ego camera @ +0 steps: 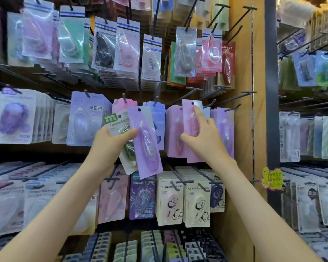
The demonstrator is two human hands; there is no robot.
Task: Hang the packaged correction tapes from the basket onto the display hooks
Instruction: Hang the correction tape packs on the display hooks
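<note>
While we face the wall of hanging stationery, our left hand [110, 142] sits just at nine o'clock from the middle of the view. Its grip is closed on two packs at once: a purple correction tape pack [147, 148], tilted with its top leaning toward eleven o'clock, and behind it a grey-green Campus pack [117, 123]. Our thumb lies across the front of both.

At three o'clock of that pair, our right hand [204, 138] holds a pink correction tape pack [188, 118] upright against the middle row. The grip is narrow, thumb and lower fingers pinching the pack's sides, while the index fingertip [198, 110] stretches toward twelve o'clock, close under the punched hole. A dark hook [211, 103] ends just at three o'clock of that hole; we cannot tell whether they touch.

Similar pink and lilac packs [173, 133] hang behind it. At five o'clock, cream Campus packs [197, 203] fill a lower row, and a yellow note [272, 178] sits at four o'clock beside the wooden panel [241, 129].
</note>
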